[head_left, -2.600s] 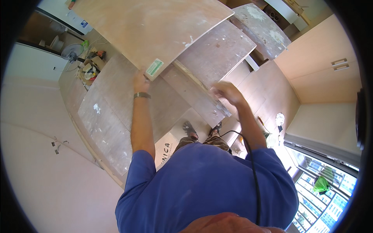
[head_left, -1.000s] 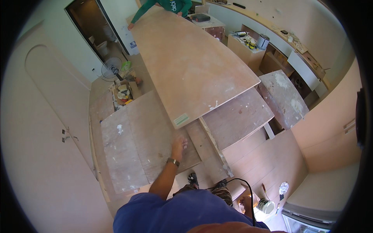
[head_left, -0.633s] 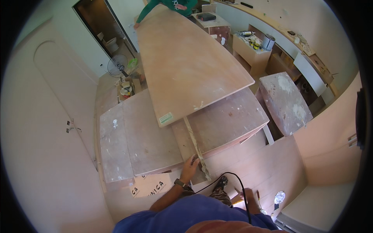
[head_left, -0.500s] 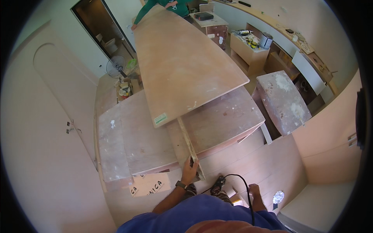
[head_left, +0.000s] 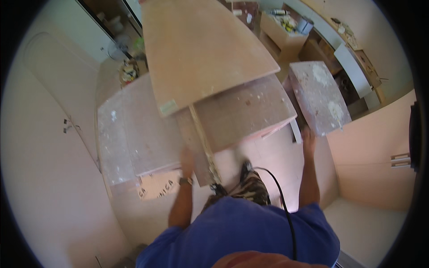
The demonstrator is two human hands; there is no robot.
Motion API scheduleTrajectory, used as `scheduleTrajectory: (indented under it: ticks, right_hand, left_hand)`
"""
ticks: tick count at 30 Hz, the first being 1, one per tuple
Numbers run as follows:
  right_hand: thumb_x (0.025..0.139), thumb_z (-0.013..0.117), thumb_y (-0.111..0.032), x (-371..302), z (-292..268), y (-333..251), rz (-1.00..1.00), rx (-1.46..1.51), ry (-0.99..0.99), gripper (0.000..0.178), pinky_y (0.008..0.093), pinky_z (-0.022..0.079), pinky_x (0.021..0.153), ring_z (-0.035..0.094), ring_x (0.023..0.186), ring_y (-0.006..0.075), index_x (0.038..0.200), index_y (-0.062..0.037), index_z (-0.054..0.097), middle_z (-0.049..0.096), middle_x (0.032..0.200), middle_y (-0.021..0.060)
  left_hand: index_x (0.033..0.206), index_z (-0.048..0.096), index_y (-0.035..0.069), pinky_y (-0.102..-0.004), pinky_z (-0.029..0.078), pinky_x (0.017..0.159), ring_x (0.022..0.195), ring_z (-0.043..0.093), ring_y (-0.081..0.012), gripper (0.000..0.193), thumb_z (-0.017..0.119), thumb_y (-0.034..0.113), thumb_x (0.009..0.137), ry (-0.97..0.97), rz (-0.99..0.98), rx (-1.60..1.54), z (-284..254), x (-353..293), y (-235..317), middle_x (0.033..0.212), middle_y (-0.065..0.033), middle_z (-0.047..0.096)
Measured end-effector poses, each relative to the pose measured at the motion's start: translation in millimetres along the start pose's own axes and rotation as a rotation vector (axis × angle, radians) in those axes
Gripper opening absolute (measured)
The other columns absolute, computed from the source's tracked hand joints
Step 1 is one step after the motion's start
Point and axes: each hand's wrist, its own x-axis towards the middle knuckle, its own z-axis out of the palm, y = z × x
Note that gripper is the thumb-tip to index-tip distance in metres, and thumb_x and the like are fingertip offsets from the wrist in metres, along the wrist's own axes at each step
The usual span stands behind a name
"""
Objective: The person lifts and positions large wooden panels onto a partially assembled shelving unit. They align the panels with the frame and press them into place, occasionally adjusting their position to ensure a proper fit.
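A large pale wooden panel (head_left: 210, 49) lies on top of a low paint-stained work table (head_left: 147, 116), its near corner bearing a small label. From under it a narrow board with a rough wooden strip (head_left: 202, 138) sticks out toward me, past the table's near edge. My left hand (head_left: 187, 163) is just left of that strip, over the table's edge; motion smears its fingers. Out to the right, my right hand (head_left: 308, 138) is by the near corner of a stained box-like bench (head_left: 319, 94). Its fingers are too blurred to read, and contact with the bench is unclear.
A black cable (head_left: 279, 192) hangs down beside my legs. Printed cardboard (head_left: 158, 184) lies on the floor at the table's near left. A fan (head_left: 117, 51) stands at the far left. Behind the bench, a wooden box (head_left: 283, 33) carries a can (head_left: 304, 25) and small containers.
My left hand has let go of the rough strip and moved left. My right hand has reached forward toward the bench. The view has tilted down, and the co-worker's green sleeves are out of sight.
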Motion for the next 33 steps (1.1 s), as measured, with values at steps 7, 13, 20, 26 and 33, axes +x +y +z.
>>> scheduleTrajectory:
  ticks: [7, 13, 20, 26, 33]
  right_hand:
    - [0.091, 0.044, -0.042, 233, 132, -54, -0.272, 0.037, -0.213, 0.052, 0.0365, 0.038, 0.092, 0.051, 0.107, 0.0295, 0.113, 0.0040, 0.055, 0.058, 0.112, 0.0170]
    - [0.082, 0.055, -0.050, 265, 207, -57, 0.333, 0.097, -0.570, 0.050, 0.0259, 0.042, 0.062, 0.053, 0.067, 0.0122, 0.098, -0.0036, 0.061, 0.059, 0.081, 0.0069]
    - [0.081, 0.061, -0.043, 275, 185, -55, 0.297, 0.224, -0.515, 0.038, 0.0206, 0.034, 0.045, 0.045, 0.051, 0.0072, 0.081, -0.0053, 0.061, 0.054, 0.065, 0.0012]
    - [0.081, 0.063, -0.041, 292, 117, -105, 0.261, 0.299, -0.435, 0.035, 0.0186, 0.030, 0.040, 0.041, 0.047, 0.0057, 0.075, -0.0075, 0.059, 0.049, 0.060, -0.0014]
    - [0.081, 0.064, -0.043, 297, 98, -107, 0.205, 0.258, -0.463, 0.038, 0.0196, 0.030, 0.036, 0.039, 0.042, 0.0048, 0.070, -0.0071, 0.058, 0.050, 0.057, -0.0008]
  left_hand:
    - [0.114, 0.052, 0.001, -0.0324, 0.039, 0.078, 0.091, 0.051, -0.0202, 0.054, 0.043, 0.048, 0.088, 0.359, -0.660, -0.677, -91, 196, 21, 0.102, -0.0109, 0.056]
    - [0.104, 0.058, 0.002, -0.0250, 0.040, 0.055, 0.062, 0.053, -0.0134, 0.043, 0.049, 0.041, 0.089, 0.158, -0.643, -0.621, -96, 219, 11, 0.081, -0.0080, 0.060]
    - [0.098, 0.059, 0.001, -0.0221, 0.041, 0.052, 0.057, 0.053, -0.0103, 0.042, 0.052, 0.041, 0.089, 0.175, -0.574, -0.541, -88, 212, 32, 0.075, -0.0046, 0.060]
    - [0.094, 0.059, -0.004, -0.0215, 0.039, 0.051, 0.058, 0.052, -0.0115, 0.042, 0.050, 0.037, 0.090, 0.261, -0.441, -0.549, -102, 183, 107, 0.073, -0.0074, 0.059]
    - [0.091, 0.060, -0.004, -0.0239, 0.043, 0.053, 0.058, 0.053, -0.0138, 0.039, 0.051, 0.034, 0.089, 0.355, -0.461, -0.595, -110, 165, 144, 0.073, -0.0079, 0.058]
